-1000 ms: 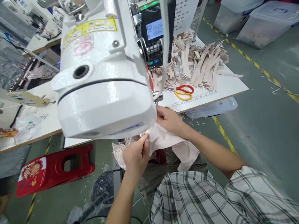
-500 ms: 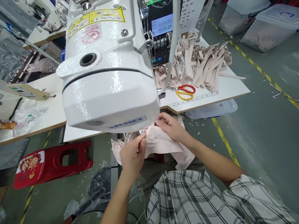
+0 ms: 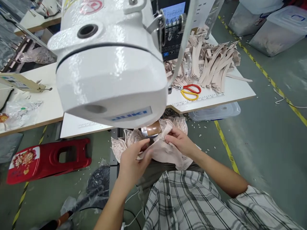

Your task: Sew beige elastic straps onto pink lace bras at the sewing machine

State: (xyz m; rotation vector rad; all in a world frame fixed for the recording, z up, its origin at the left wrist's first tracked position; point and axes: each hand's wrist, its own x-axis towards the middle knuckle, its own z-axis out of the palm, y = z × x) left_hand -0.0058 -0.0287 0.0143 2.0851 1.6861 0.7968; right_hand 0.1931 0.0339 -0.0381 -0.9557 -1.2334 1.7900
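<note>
Head view: my right hand pinches a folded edge of the pale pink lace-trimmed cloth between thumb and fingertips, at the cloth's 2 o'clock. My left hand sits at its 9 o'clock, thumb and forefinger parted against the fabric; I cannot tell whether its hidden fingers grip anything. The cloth hangs over my lap, just below the shiny metal end of the machine bed, which lies at 11 o'clock from it.

To handle this well, I judge I should hold that pinch light, smooth the fold flat with my left thumb, and line up the edge without stretching it; soft cloth like this probably puckers if tugged. The scalloped lace at 10 o'clock could easily tuck under, so I should spread it outward. My fingertips should stay clear of the space beneath the white JUKI sewing machine head, looming at 10 to 11 o'clock.

Farther out, at 1 o'clock, red-and-yellow-handled scissors lie on the white tabletop, with a heap of beige fabric strips beyond.
</note>
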